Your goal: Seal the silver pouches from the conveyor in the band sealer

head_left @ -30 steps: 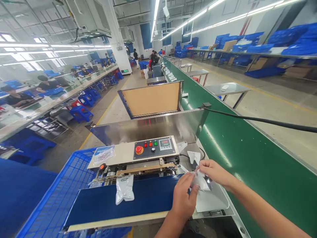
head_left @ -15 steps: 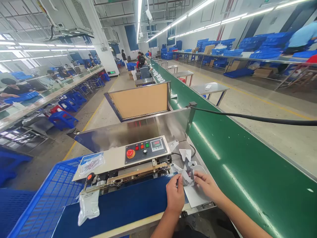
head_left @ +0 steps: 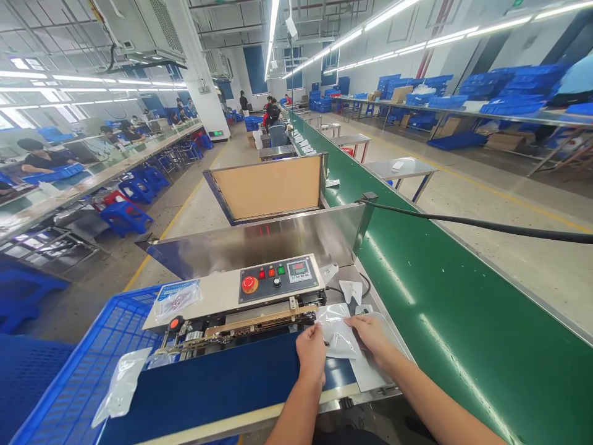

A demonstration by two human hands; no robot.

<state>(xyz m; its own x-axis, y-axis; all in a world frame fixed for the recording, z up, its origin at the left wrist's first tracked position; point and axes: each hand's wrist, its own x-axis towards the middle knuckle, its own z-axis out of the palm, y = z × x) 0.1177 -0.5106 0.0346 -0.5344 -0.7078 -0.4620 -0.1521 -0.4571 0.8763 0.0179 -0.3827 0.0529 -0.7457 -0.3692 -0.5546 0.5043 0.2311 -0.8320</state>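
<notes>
At the right end of the machine [head_left: 222, 289], the left hand [head_left: 311, 352] pinches the white pouch [head_left: 340, 337] by its left edge, fingers drawn tight; the right hand [head_left: 371, 335] nips the other side (some fingertips lost from sight!). Its contents? Can't tell. Both forearms run out of view.

The right hand [head_left: 374, 337] hides part of the white pouch [head_left: 337, 330]; the display [head_left: 299, 269] is illegibly small.

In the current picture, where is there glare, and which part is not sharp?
Head view: white streaks shine on the green belt, small glints on the held bag; also head view: the blue stool at the left edge looks soft.
</notes>
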